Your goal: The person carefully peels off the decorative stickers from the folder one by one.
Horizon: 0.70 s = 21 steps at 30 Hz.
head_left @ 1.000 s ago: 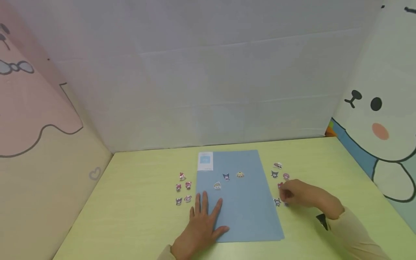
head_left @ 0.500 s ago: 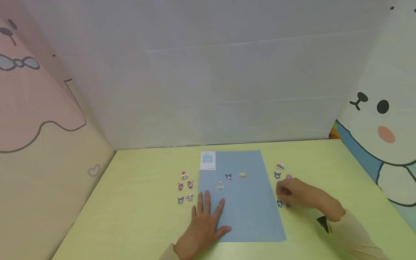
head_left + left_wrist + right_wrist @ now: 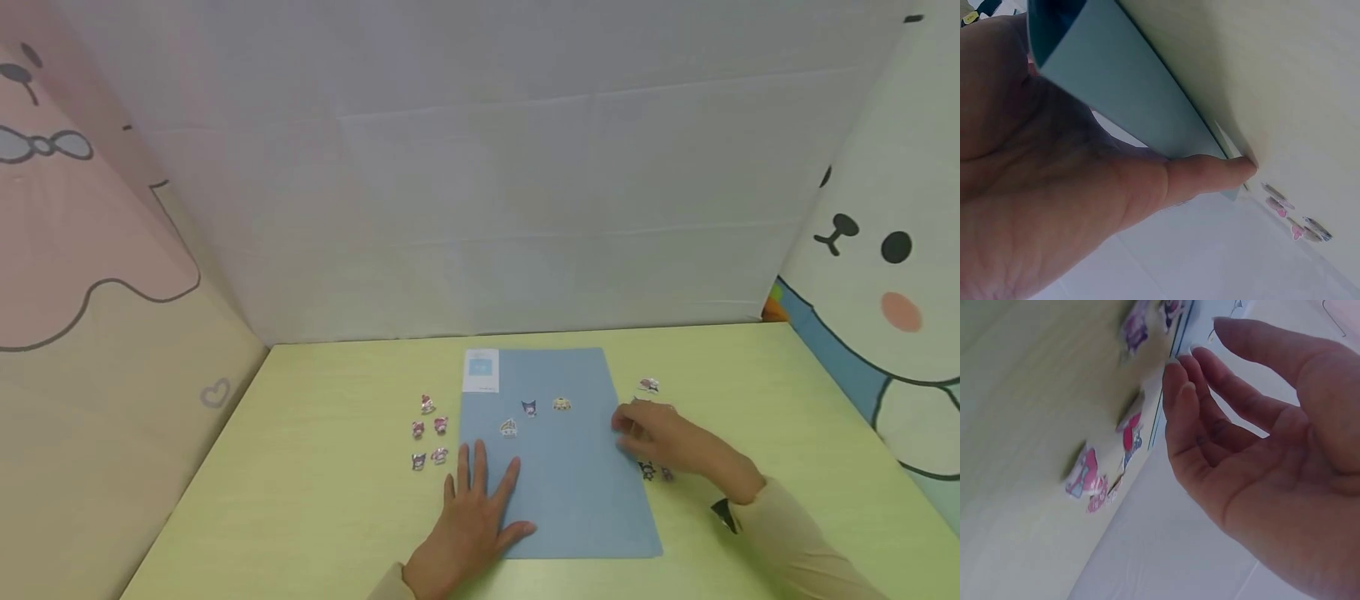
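Note:
A light blue sheet (image 3: 570, 500) lies on the table, with a white label (image 3: 481, 383) at its far left corner. On it are a purple-hatted character sticker (image 3: 528, 408), a yellowish sticker (image 3: 562, 404) and a white one (image 3: 509, 428). My left hand (image 3: 468, 525) rests with spread fingers on the sheet's near left part. My right hand (image 3: 656, 433) hovers at the sheet's right edge, fingers loosely bent. In the right wrist view, thumb and fingertips are apart with nothing between them, and a pink sticker (image 3: 1087, 475) lies on the table beyond.
To the sheet's left lie several small character stickers (image 3: 441, 425). More lie on its right, including a far one (image 3: 648, 385) and a dark one (image 3: 647, 471); my right hand partly hides others. A white curtain (image 3: 480, 250) stands behind the yellow table (image 3: 337, 467).
My right hand has moved left from the right-hand stickers to the sheet's edge, its fingers loosening. The left hand stays on the sheet. The head view has shifted slightly.

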Each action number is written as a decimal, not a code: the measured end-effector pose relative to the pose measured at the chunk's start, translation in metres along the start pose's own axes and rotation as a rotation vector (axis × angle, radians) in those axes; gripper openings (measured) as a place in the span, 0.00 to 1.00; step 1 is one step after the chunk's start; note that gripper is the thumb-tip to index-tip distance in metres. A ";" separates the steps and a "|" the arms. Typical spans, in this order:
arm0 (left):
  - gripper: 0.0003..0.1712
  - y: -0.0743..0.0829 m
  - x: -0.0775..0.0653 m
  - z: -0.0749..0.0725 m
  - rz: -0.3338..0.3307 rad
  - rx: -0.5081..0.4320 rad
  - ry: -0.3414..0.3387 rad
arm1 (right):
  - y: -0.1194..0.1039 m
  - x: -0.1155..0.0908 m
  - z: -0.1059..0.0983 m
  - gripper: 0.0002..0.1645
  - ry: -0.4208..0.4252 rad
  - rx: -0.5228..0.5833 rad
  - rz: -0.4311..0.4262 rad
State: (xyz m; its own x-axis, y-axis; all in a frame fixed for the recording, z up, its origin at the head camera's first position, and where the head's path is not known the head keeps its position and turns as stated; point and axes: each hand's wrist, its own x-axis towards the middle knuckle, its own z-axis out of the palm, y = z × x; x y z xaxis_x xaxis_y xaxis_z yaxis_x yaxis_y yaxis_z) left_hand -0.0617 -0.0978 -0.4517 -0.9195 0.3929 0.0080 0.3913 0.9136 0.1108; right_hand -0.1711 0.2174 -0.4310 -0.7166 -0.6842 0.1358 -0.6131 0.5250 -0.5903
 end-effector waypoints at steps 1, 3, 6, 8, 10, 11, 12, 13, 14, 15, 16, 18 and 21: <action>0.44 0.000 0.000 0.001 0.007 -0.003 0.011 | 0.000 0.001 0.001 0.07 0.007 -0.008 0.001; 0.43 -0.001 -0.001 0.003 0.027 -0.003 0.039 | -0.001 0.003 0.004 0.08 0.018 -0.026 0.003; 0.43 -0.001 -0.001 0.003 0.038 0.011 0.064 | -0.001 0.008 0.008 0.07 0.035 -0.057 0.013; 0.43 -0.001 -0.001 0.003 0.030 0.016 0.063 | -0.001 0.012 0.011 0.07 0.040 -0.070 0.016; 0.43 0.000 -0.002 0.001 0.014 0.016 0.045 | -0.002 0.016 0.013 0.08 0.045 -0.078 0.025; 0.43 0.000 -0.002 0.002 0.011 0.020 0.041 | -0.002 0.018 0.014 0.08 0.049 -0.082 0.029; 0.43 0.001 -0.002 0.002 0.009 0.020 0.037 | -0.001 0.019 0.015 0.08 0.051 -0.081 0.033; 0.43 0.001 -0.002 0.002 0.007 0.021 0.035 | -0.001 0.020 0.016 0.08 0.055 -0.082 0.035; 0.43 0.001 -0.002 0.001 0.007 0.024 0.035 | -0.001 0.021 0.017 0.08 0.060 -0.083 0.038; 0.43 0.001 -0.001 0.002 0.009 0.032 0.041 | -0.001 0.023 0.017 0.09 0.066 -0.087 0.036; 0.43 0.001 -0.001 0.001 0.012 0.039 0.049 | 0.000 0.024 0.018 0.09 0.072 -0.089 0.034; 0.43 0.002 -0.001 0.001 0.015 0.049 0.062 | 0.001 0.026 0.019 0.09 0.086 -0.098 0.031; 0.43 0.001 0.000 0.002 0.018 0.072 0.084 | 0.001 0.030 0.020 0.11 0.095 -0.103 0.034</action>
State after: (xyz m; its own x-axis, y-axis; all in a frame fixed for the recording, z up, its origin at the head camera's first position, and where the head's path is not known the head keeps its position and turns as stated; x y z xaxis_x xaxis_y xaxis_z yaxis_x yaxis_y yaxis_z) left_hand -0.0608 -0.0965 -0.4532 -0.9111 0.4015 0.0929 0.4062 0.9130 0.0379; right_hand -0.1866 0.1871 -0.4433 -0.7625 -0.6170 0.1948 -0.6156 0.5992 -0.5118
